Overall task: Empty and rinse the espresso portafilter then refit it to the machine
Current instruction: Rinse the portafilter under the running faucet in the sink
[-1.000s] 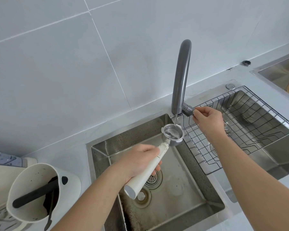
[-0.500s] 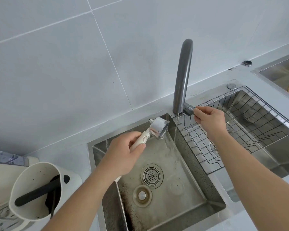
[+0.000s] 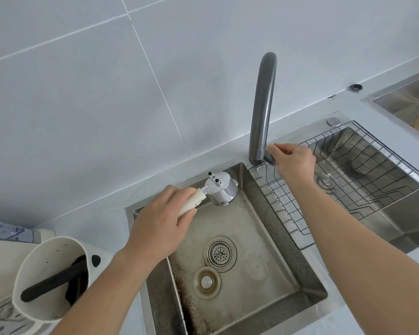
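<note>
Nearest, a cream knock box (image 3: 49, 281) with a black bar stands on the surface at left. Beyond it, the left hand (image 3: 160, 223) has its fingers wrapped round the cream handle of the portafilter (image 3: 218, 191); its long axis runs up and right from that hand, the shiny metal head upside down over the steel sink (image 3: 247, 238). Farther back, the right hand (image 3: 293, 160) pinches the lever of the grey tap (image 3: 261, 110), beside a wire rack (image 3: 348, 175).

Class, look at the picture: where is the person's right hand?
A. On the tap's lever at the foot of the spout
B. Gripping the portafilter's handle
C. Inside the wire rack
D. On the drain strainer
A: the right hand pinches the tap's lever beside the spout's base, while the left hand holds the portafilter.
</note>
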A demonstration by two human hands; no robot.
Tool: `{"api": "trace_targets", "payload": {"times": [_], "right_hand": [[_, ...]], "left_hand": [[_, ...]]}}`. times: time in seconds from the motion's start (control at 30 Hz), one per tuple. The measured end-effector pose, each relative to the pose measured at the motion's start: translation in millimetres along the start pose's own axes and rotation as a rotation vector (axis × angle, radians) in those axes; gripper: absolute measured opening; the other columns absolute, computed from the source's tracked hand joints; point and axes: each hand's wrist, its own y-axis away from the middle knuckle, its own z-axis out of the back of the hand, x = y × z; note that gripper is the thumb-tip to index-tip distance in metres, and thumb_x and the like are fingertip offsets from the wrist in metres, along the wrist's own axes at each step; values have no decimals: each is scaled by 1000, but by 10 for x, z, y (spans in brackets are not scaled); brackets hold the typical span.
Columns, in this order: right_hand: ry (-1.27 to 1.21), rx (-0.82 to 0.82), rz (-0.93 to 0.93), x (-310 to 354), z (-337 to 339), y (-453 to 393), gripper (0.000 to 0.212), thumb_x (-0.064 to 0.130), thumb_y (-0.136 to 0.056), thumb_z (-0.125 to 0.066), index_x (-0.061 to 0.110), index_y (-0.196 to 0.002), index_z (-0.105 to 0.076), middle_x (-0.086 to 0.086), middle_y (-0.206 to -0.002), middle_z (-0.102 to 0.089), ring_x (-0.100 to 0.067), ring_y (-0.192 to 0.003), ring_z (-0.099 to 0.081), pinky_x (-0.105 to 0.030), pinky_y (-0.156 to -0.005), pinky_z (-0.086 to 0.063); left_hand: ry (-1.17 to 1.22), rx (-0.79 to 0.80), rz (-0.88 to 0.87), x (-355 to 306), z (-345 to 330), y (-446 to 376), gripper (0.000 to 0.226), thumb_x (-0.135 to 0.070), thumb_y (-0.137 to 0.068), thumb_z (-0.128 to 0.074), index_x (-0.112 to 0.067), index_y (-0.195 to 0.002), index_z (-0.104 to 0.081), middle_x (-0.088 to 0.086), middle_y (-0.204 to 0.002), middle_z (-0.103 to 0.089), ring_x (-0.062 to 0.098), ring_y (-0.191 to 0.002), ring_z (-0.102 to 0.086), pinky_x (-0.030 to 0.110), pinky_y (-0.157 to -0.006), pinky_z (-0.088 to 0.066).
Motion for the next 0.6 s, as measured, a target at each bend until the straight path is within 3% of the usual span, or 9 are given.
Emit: {"api": "trace_targets", "payload": {"times": [0.2, 0.4, 0.5, 0.6], "right_hand": [[8, 5, -8, 7, -7, 5, 28, 37, -88, -73, 19, -109, -79, 5, -94, -77, -5, -66, -62, -24, -68, -53], [32, 12, -4, 31, 5, 43, 29, 36, -90, -71, 18, -112, -78, 4, -93, -75, -4, -62, -61, -16, -54, -44], [59, 16, 26, 51, 12, 85, 27, 34, -93, -67, 18, -111, -77, 12, -82, -69, 1, -62, -57, -9, -53, -40], [71, 26, 51, 70, 9, 125, 26, 32, -94, -65, 16, -109, -78, 17, -75, -65, -7, -63, -60, -18, -61, -51]], "left_hand": [[-9, -40, -49, 31, 24, 62, 36, -21, -86, -69, -21, -120, -59, -3, -99, -59, 18, -75, -57, 24, -62, -39], [-36, -77, -61, 37, 93, 169, 35, -26, -87, -67, -23, -121, -58, -7, -99, -58, 15, -78, -58, 21, -63, -41], [-56, -92, -61, 33, 138, 231, 34, -35, -89, -53, -24, -121, -57, -8, -99, -57, 15, -78, -58, 20, -64, -40], [-67, -111, -58, 25, 172, 313, 36, -36, -89, -49, -21, -120, -59, -7, -99, -58, 14, -77, -58, 19, -64, -41]]}}
